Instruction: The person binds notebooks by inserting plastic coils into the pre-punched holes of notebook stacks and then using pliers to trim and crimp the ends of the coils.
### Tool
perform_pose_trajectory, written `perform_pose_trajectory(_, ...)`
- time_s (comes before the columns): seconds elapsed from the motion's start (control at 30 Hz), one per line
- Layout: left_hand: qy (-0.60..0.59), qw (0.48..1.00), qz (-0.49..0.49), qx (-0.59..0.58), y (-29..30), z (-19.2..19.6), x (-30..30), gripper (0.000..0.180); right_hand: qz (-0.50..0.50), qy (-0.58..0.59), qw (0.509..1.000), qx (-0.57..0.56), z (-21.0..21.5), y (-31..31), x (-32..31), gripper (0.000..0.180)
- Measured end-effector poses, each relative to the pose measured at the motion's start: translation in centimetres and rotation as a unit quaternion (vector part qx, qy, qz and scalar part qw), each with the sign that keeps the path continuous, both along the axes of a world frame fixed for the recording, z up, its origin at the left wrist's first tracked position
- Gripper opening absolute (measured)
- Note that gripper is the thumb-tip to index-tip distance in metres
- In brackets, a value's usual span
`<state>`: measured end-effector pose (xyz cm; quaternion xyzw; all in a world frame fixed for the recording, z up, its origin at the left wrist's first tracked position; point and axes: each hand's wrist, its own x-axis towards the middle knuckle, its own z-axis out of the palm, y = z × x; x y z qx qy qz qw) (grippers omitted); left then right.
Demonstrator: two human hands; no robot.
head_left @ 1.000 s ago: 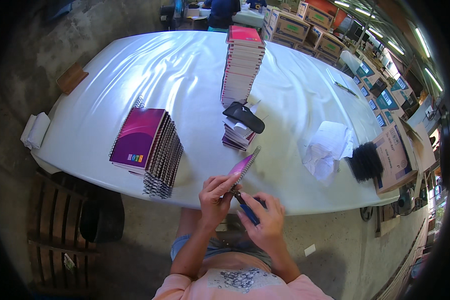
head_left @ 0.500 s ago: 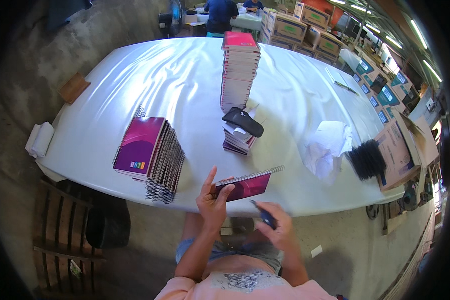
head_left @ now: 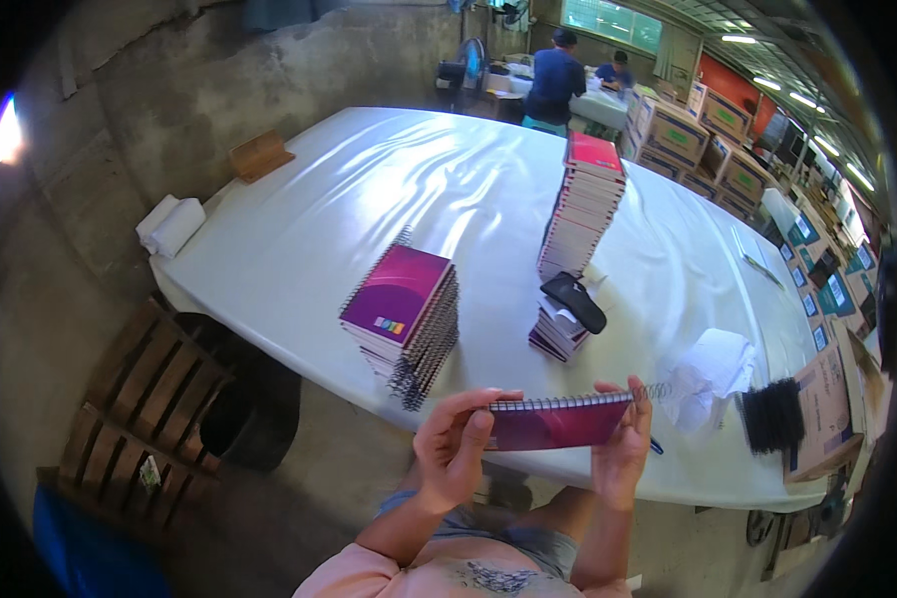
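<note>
Risk first, L to R: the left hand point(head_left: 455, 453) pinches only the corner of the spiral notebook point(head_left: 558, 423), thumb on the near face, fingers point(head_left: 488, 399) curled over the top edge by the wire. Thin grip, so a twist could let that end drop off the bench point(head_left: 299, 229) edge onto the lap or floor. The wire coil sticks out past the cover at 3 o'clock, near the right hand point(head_left: 623, 448); judging by that, it could snag a fingertip or catch the white crumpled paper point(head_left: 713, 369) just beyond. A blue pen point(head_left: 656, 447) seems tucked behind the right hand; can't tell if it's gripped, and it may slip.

Notebook position: held in the air just in front of the bench's near edge, spine up, roughly level, cover facing the person. Left-hand fingers sit at its 9 o'clock end, right-hand fingers at its 3 o'clock end, both closed onto it, palms apart.

Around: purple notebook stack point(head_left: 404, 309) at 10 o'clock of the left hand, short stack w/ black stapler-like tool point(head_left: 574, 302) at 12, tall stack point(head_left: 583, 204) beyond, black brush point(head_left: 772, 414) at 3.
</note>
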<state>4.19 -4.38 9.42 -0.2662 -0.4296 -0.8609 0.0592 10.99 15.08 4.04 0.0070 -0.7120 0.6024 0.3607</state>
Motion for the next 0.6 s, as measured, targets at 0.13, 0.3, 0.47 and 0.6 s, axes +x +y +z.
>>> perform_pose_trajectory(0.13,0.095,0.960,0.222,-0.139,-5.8,2.8,-1.5,0.034,0.126,0.054,0.981,-0.138,8.2,-6.9,-7.5,0.057)
perform_pose_trajectory(0.3,0.130,0.942,0.283,-0.127,-9.6,6.3,-5.6,0.050,0.273,0.149,0.915,-0.256,16.9,-7.2,-14.8,0.045)
perform_pose_trajectory(0.47,0.001,0.921,0.314,-0.229,-12.6,1.6,-10.0,0.057,0.454,0.062,0.887,-0.055,22.2,-5.0,-20.7,0.039)
perform_pose_trajectory(0.6,-0.049,0.959,0.185,-0.211,-11.1,-0.7,-10.7,0.071,0.404,-0.073,0.877,0.250,22.9,-7.9,-25.1,0.037)
